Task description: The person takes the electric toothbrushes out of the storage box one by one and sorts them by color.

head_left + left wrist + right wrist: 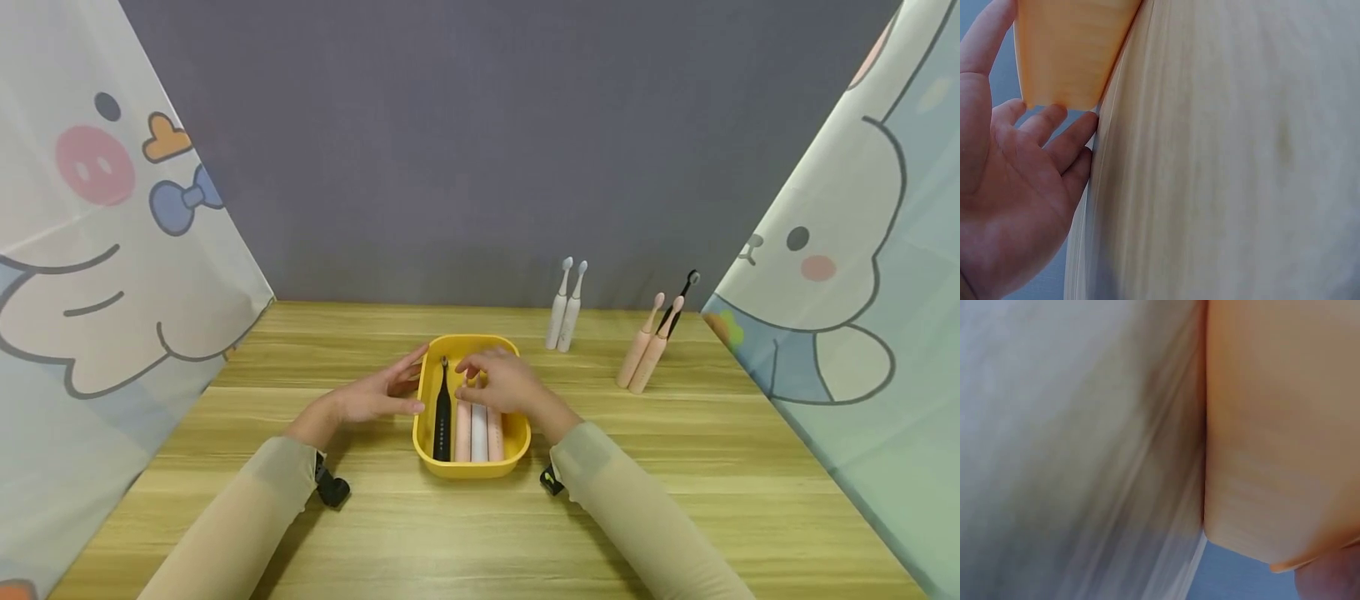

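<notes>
– So, where to start?

– With the yellow tray (474,471), set on the wooden surface (480,542). Inside, lengthwise: black toothbrush (442,421) nearest the left wall, slightly apart; then, close together, left-hand pink toothbrush (462,437), white toothbrush (478,437) and right-hand pink toothbrush (495,437).

– And the fingers?

– Right hand (498,382): over the far ends of the paler three, fingers bent. Pinching something or merely hovering? Cannot tell; hidden from above, and almost out of the right wrist view. Left hand (375,393): beside the left wall, fingers loosely spread, fingertips at the outside, seemingly touching.

– How best to handle the step?

– Judging by the posture, straightening the row. Best to guide by the neck, lay each handle flat and parallel, and avoid dragging the neighbours. Keep the left hand light on the wall, just enough to stop any sliding. Use the spare room along the right wall if crowded.

– Anything to mind outside?

– Yes: beyond the right hand, two standing white toothbrushes (570,325), side by side; farther right, two standing pink toothbrushes (648,364) with a standing black toothbrush (686,286) behind. Probably easy to topple, so reach past slowly, sleeve high.
</notes>
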`<state>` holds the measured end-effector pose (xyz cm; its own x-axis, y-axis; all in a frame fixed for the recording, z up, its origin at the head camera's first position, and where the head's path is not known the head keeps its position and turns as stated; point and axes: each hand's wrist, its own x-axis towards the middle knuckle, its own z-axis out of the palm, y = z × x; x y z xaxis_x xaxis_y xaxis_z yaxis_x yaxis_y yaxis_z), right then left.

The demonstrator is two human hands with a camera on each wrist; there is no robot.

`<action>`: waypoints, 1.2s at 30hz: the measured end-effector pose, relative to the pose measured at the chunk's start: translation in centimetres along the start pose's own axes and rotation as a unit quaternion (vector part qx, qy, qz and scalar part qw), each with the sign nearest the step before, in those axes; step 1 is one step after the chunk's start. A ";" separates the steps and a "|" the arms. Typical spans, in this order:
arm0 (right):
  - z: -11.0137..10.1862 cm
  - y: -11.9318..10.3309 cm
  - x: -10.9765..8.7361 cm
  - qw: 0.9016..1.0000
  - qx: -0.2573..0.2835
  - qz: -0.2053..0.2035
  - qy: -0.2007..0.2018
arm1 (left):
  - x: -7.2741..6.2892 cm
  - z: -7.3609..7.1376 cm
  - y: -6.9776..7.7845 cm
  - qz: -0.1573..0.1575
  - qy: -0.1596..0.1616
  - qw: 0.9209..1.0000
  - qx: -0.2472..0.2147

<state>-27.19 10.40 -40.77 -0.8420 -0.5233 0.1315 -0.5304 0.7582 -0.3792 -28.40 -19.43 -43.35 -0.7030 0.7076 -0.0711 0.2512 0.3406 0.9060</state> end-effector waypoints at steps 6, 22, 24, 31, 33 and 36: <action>0.1 -0.2 0.0 0.998 -0.057 -0.009 -0.019 | 0.0 0.0 0.2 0.000 0.000 1.000 0.000; 0.2 -0.8 0.2 0.989 -0.123 0.002 -0.078 | -0.1 0.2 0.1 0.001 -0.002 1.000 -0.012; 0.2 -0.7 0.2 0.991 -0.116 0.004 -0.074 | -0.1 0.2 0.1 -0.001 -0.001 1.000 -0.012; 0.5 -0.4 0.3 0.993 -0.101 0.001 -0.059 | -0.1 0.2 0.1 0.001 -0.002 1.000 -0.011; 0.5 -0.3 0.3 0.994 -0.096 0.000 -0.055 | -0.1 0.2 0.1 0.003 -0.002 1.000 -0.009; 0.4 -0.2 0.3 0.995 -0.089 0.000 -0.048 | -0.1 0.2 0.1 0.005 -0.001 1.000 -0.005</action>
<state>-27.24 9.91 -41.04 -0.8334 -0.5512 0.0394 -0.5462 0.8108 -0.2105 -28.20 -19.32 -43.31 -0.6991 0.7123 -0.0624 0.2516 0.3268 0.9110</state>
